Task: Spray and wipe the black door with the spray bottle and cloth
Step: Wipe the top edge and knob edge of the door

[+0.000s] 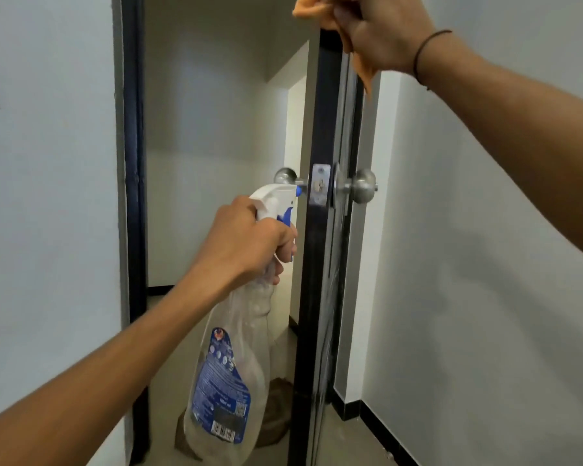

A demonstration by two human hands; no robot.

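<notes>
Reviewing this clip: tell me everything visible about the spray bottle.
The spray bottle is clear plastic with a white trigger head, blue trigger and nozzle tip, and a blue label with a barcode. It looks nearly empty. The left hand grips its neck, nozzle aimed at the edge of the open black door just below the latch plate.

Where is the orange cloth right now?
In the head view the orange cloth is up at the top, held in the right hand against the upper edge of the black door, high above the silver doorknob.
</notes>
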